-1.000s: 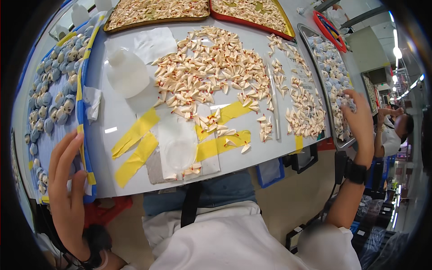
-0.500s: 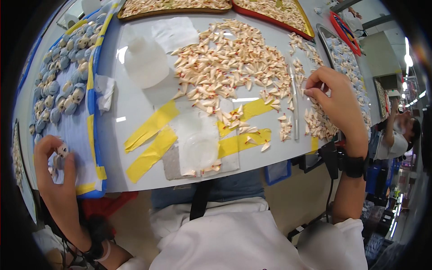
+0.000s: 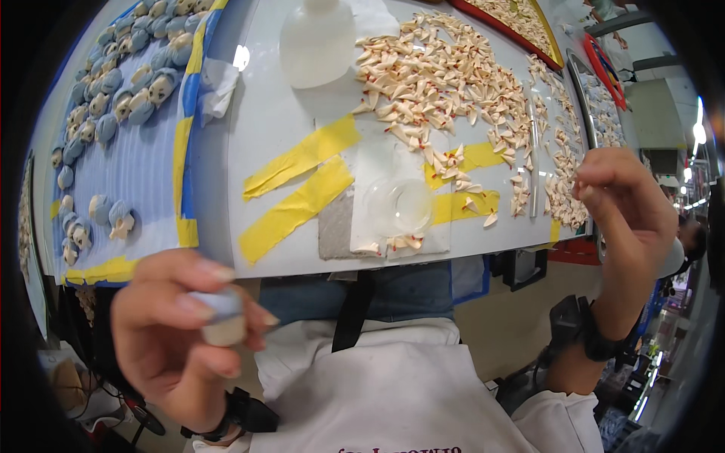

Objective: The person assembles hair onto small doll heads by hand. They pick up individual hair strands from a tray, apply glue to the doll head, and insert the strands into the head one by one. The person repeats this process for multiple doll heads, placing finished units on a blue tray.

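Note:
Close in front of me at the lower left, my left hand (image 3: pixel 162 328) grips a small doll head (image 3: pixel 224 321) with a blue cap and pale underside, held between thumb and fingers. It is raised off the table and slightly blurred. My right hand (image 3: pixel 630 204) is pinched closed near the table's right edge. Whatever its fingertips hold is too small to make out. Nearby lies a scatter of small cream pointed pieces (image 3: pixel 570 162) with red tips, and a bigger pile (image 3: pixel 445 75) spreads over the table's middle. More blue-capped heads (image 3: pixel 98 106) sit in the blue-lined tray (image 3: pixel 185 143) at left.
A translucent bottle (image 3: pixel 317 45) stands behind yellow tape strips (image 3: pixel 298 211). Near the front edge is a round clear dish (image 3: pixel 398 204). A thin metal rod (image 3: pixel 533 162) divides the pieces. A red-edged tray (image 3: pixel 498 19) and another tray of heads (image 3: pixel 600 106) lie farther off.
My left hand has lifted a doll head from the left tray and carried it toward me and rightward. The right hand has drawn back from the pieces, still pinched. The view has shifted.

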The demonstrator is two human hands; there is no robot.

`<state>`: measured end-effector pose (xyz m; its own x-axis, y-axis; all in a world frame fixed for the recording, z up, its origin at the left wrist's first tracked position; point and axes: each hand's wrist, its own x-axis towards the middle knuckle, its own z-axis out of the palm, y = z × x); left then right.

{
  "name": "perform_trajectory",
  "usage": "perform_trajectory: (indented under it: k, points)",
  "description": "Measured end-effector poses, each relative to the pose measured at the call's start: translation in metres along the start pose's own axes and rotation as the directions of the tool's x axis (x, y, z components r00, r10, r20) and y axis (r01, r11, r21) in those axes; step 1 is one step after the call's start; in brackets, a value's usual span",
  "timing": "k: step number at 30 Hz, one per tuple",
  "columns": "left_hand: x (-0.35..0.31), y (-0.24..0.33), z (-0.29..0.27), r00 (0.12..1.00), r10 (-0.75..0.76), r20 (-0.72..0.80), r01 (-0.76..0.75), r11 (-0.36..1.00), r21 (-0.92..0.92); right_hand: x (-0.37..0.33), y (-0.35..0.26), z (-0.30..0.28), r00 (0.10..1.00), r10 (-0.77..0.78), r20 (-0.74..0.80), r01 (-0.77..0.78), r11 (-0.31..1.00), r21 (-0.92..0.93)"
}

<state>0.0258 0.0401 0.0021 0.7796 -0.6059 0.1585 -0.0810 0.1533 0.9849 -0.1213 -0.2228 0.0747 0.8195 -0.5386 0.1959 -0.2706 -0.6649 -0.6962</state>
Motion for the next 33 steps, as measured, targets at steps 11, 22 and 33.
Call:
perform_trajectory:
  k: [11,22,33]
  points:
    - [-0.011,-0.019,0.022,0.984,-0.06,0.166,0.106,0.952,-0.287,0.019,-0.019,0.043,0.979,-0.118,0.163,0.084,0.975,0.206]
    - [-0.001,-0.031,0.018,0.966,0.084,0.243,-0.044,0.985,-0.166,0.031,-0.034,0.06,0.941,-0.143,0.305,0.133,0.99,0.054]
    - [0.003,-0.033,0.019,0.958,0.112,0.264,-0.051,0.973,-0.227,0.03,-0.05,0.079,0.938,-0.224,0.266,0.275,0.946,-0.171]
